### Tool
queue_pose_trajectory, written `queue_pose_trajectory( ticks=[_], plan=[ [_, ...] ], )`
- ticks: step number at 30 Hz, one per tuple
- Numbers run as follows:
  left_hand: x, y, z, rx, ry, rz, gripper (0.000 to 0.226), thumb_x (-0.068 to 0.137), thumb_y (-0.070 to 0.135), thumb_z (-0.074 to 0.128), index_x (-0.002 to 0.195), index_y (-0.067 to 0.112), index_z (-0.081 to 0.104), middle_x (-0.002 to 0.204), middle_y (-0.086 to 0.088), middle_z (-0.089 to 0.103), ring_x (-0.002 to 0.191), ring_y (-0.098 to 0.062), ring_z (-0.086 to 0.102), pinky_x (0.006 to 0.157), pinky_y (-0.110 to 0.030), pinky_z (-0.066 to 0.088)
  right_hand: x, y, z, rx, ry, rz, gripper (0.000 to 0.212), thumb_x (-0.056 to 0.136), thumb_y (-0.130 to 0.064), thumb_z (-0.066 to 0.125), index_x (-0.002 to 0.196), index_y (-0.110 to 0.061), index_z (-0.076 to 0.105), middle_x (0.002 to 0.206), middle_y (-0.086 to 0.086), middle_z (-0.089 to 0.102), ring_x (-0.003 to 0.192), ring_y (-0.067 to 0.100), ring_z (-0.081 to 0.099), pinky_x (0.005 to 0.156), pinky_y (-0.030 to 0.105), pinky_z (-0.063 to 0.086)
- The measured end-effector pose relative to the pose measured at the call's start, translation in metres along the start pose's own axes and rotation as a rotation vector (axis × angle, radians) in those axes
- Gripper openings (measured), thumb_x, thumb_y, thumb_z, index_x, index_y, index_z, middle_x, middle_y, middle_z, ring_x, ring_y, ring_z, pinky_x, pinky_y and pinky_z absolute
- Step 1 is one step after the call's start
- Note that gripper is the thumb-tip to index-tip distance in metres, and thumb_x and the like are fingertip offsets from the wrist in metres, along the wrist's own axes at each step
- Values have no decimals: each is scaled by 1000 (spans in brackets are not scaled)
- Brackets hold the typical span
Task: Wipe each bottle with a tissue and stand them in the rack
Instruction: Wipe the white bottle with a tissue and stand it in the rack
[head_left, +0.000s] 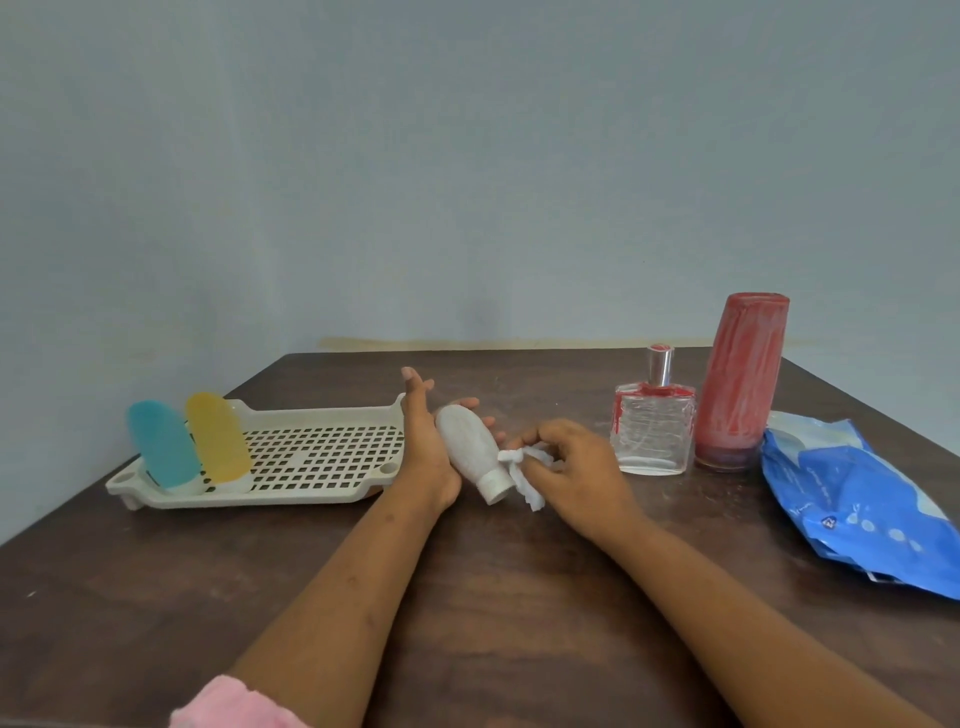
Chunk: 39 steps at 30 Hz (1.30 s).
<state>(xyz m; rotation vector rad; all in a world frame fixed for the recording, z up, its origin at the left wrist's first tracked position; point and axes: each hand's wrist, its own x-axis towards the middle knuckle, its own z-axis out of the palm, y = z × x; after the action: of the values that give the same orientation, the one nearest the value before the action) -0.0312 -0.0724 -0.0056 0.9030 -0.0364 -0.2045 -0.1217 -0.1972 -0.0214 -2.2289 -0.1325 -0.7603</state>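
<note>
Tissue (522, 470) is touching the cap end of the white bottle (467, 447) in the middle of the frame. The left hand (423, 447) is holding that bottle tilted, fingers curling under it, thumb sticking up. The right hand (576, 467) is pinching the tissue. Left of them, the rack (311, 410) is sitting on the table (467, 597), with a blue bottle (162, 447) and a yellow bottle (218, 439) standing at its left end. At the right, a glass bottle (653, 426) and a red bottle (740, 384) are standing together, a blue pack (857, 499) lying beside them.
</note>
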Motion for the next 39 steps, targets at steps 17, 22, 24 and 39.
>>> queue_pose_trajectory(
  ticks=[17, 22, 24, 39],
  plan=[
    [-2, -5, 2, 161, -17, 277, 83, 66, 79, 30, 128, 25, 38, 70, -8, 55, 53, -21, 54, 49, -30, 47, -4, -14, 6, -55, -93, -161, 22, 80, -20, 53, 89, -21, 74, 95, -12, 68, 92, -5, 56, 73, 4, 39],
    [-3, -7, 0, 189, 4, 327, 81, 70, 75, 30, 130, 22, 37, 69, -8, 54, 50, -18, 55, 48, -29, 49, -1, -6, 6, -91, -91, -100, 7, 83, -21, 66, 89, -20, 70, 91, -10, 67, 83, 1, 56, 73, 15, 45],
    [-4, -8, 0, 191, 5, 342, 81, 70, 75, 31, 131, 21, 36, 69, -8, 53, 51, -18, 54, 48, -29, 48, 0, -6, 7, -92, -89, -97, 11, 86, -18, 64, 95, -19, 70, 98, -11, 67, 86, -2, 53, 74, 6, 40],
    [-4, -12, 1, 133, 24, 390, 59, 90, 63, 30, 128, 18, 36, 69, -11, 50, 44, -13, 52, 43, -21, 44, -13, -25, 8, -79, -107, -171, 20, 88, -18, 58, 102, -25, 47, 100, -12, 65, 87, 7, 60, 71, 23, 48]
  ],
)
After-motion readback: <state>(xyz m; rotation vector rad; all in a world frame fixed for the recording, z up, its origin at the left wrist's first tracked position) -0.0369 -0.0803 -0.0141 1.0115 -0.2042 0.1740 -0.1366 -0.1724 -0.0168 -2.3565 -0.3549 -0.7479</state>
